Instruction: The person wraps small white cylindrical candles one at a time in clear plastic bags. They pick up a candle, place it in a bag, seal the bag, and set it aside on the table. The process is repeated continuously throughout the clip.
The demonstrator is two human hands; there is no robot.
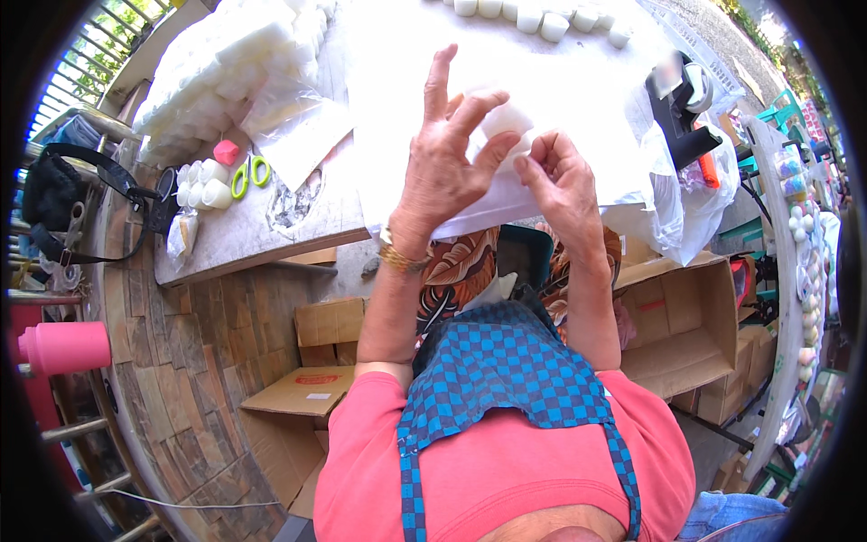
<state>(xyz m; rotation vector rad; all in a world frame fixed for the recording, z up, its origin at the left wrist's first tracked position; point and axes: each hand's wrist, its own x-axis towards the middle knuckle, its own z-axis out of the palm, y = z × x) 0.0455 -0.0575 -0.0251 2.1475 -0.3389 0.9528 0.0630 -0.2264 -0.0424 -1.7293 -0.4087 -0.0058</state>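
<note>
Over the white cloth (388, 81) on the table, my left hand (449, 158) grips a small white rounded piece (511, 119) between thumb and index finger, the other fingers raised. It resembles the white tapered cylinders (529, 20) standing in a row at the table's far side; glare washes out its outline. My right hand (564, 181) is beside its lower edge, with thumb and fingertips pinched together. What they hold, if anything, is too small to make out.
A black tape dispenser (682, 108) stands at the right by a white plastic bag (668, 190). Green-handled scissors (251, 175), a pink piece (226, 152) and a large pile of bagged white pieces (226, 68) are at the left. Cardboard boxes (677, 334) sit below the table.
</note>
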